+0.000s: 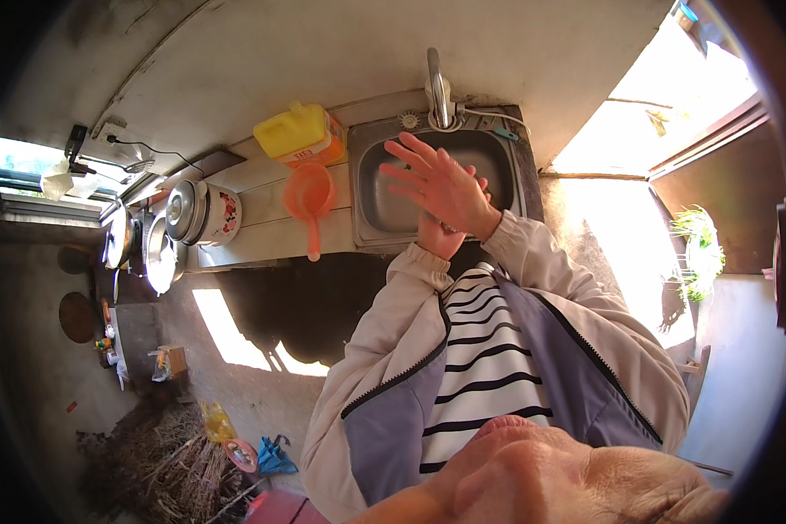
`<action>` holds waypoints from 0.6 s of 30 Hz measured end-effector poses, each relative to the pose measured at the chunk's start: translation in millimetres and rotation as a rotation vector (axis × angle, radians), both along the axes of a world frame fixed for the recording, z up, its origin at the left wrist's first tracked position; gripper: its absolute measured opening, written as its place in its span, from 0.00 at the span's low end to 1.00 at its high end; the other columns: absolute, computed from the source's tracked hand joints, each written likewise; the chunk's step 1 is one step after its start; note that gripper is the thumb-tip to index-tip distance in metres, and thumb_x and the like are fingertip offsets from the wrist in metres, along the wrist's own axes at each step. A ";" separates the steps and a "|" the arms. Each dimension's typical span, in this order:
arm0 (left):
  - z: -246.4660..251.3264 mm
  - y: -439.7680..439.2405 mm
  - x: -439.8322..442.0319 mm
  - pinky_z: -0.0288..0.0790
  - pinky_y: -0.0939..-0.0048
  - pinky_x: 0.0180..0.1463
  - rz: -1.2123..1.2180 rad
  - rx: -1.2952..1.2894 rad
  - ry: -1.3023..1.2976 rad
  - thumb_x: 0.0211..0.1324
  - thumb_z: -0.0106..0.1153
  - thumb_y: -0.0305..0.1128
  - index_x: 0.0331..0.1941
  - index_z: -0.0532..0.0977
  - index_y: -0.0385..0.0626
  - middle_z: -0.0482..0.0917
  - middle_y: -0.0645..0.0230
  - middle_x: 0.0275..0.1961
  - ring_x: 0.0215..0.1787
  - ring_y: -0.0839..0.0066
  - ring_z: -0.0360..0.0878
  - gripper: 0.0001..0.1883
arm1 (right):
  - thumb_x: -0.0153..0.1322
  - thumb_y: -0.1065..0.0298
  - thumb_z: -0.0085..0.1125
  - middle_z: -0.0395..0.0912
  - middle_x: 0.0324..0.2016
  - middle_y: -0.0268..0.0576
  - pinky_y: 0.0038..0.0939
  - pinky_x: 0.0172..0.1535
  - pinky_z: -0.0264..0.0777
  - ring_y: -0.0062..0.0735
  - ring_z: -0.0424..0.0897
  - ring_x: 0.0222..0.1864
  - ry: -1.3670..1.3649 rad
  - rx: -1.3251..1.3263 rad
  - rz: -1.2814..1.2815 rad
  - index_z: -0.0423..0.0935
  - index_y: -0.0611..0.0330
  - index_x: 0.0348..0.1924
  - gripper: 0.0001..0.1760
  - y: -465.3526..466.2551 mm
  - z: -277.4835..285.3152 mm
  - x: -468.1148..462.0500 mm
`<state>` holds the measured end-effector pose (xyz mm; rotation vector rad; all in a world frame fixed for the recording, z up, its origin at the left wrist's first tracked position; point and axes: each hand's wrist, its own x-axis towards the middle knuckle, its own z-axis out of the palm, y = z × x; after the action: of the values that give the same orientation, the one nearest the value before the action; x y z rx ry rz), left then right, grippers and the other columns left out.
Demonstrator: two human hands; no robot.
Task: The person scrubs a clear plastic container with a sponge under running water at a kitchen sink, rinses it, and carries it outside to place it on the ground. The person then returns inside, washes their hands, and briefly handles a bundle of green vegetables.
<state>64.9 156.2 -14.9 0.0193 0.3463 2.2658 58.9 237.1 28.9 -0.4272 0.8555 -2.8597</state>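
Note:
Over the stainless steel sink (399, 211), my right hand (452, 193) is held in front of my left, its fingers spread and holding nothing. My left hand (437, 237) is mostly hidden behind it; only its lower part and a few fingertips past the right hand's edge show. Whether the two palms touch, I cannot tell. Something thin and shiny lies around the lower part of the left hand. A curved metal faucet (437, 85) rises at the sink's back edge, above my fingertips. Whether water runs from it is not visible.
Left of the sink, an orange plastic dipper (309, 190) and a yellow jug (295, 134) with an orange label rest on the tiled counter (255, 216). Farther left stands a flowered, lidded pot (216, 213). A teal-handled tool (505, 133) lies on the sink's right rim.

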 end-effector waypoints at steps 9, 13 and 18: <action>-9.8 -57.3 -41.9 0.67 0.52 0.68 0.289 -0.093 0.175 0.74 0.40 0.44 0.54 0.72 0.45 0.79 0.60 0.53 0.59 0.55 0.75 0.18 | 0.80 0.49 0.46 0.59 0.72 0.43 0.42 0.68 0.60 0.44 0.65 0.70 -0.072 0.286 0.328 0.57 0.54 0.74 0.33 21.2 -46.8 15.7; 12.7 -57.1 -37.5 0.70 0.56 0.63 0.357 -0.637 0.910 0.73 0.43 0.39 0.48 0.74 0.45 0.81 0.63 0.50 0.55 0.60 0.79 0.14 | 0.79 0.60 0.48 0.70 0.65 0.39 0.36 0.61 0.69 0.38 0.72 0.63 -0.069 1.118 0.231 0.64 0.55 0.70 0.27 49.3 -91.0 -3.9; -16.7 -37.9 -31.7 0.72 0.63 0.58 0.318 -1.084 1.205 0.74 0.43 0.41 0.48 0.75 0.46 0.81 0.65 0.49 0.54 0.68 0.78 0.14 | 0.79 0.63 0.48 0.71 0.64 0.38 0.33 0.57 0.72 0.34 0.74 0.61 0.321 1.656 0.059 0.64 0.53 0.70 0.26 68.2 -173.2 -9.6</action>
<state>33.2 118.3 -31.7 0.8063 2.2402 1.7887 49.3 305.3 -144.3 -0.5503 2.5786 -1.1612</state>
